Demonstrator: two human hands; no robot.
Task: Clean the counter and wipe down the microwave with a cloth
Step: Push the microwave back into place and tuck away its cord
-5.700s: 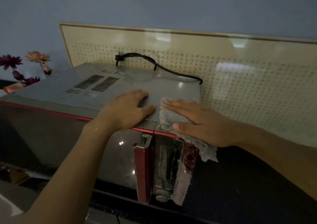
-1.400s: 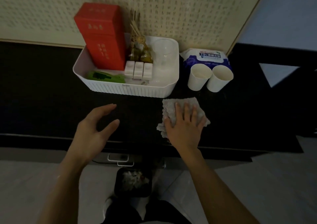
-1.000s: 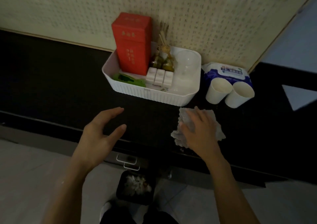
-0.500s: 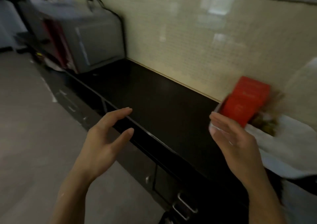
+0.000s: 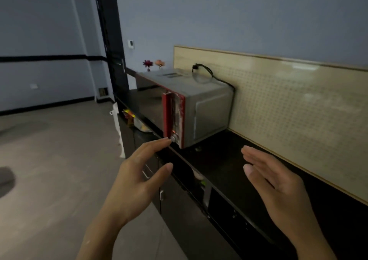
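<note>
- In the lower half of the frame, both hands are raised in front of the person and hold nothing. The left hand [image 5: 139,182] has its fingers spread and loosely bent, with the thumb apart. The right hand [image 5: 278,188] is held edge-on with its fingers straight and close together.
- The microwave [image 5: 207,110] stands at the centre of the frame, at the far end of the black counter [image 5: 223,164]. Its back is near the pale backsplash panel [image 5: 298,110]. The counter runs from there down to the lower right corner.
- No cloth is in view, so I judge the wiping to be paused, or the person to be looking the work over.
- To do the step well, take up a cloth first. Then wipe the grey top and side panel in overlapping strokes, and press lightly around the knob [image 5: 173,138] so that it does not turn.
- Keep the cloth clear of the power cord [image 5: 211,76] looped above the back corner.
- The light is dim, and the dark counter hides any crumbs or smears.
- The microwave's door is seen at a steep angle, so I cannot tell how clean it is.
- The flowers [image 5: 153,63] beyond the microwave are small and blurred.
- The right end of the counter is cut off at the frame edge.
- Small bright items lie beside the cabinet fronts [image 5: 179,210], but they are too unclear to name.
</note>
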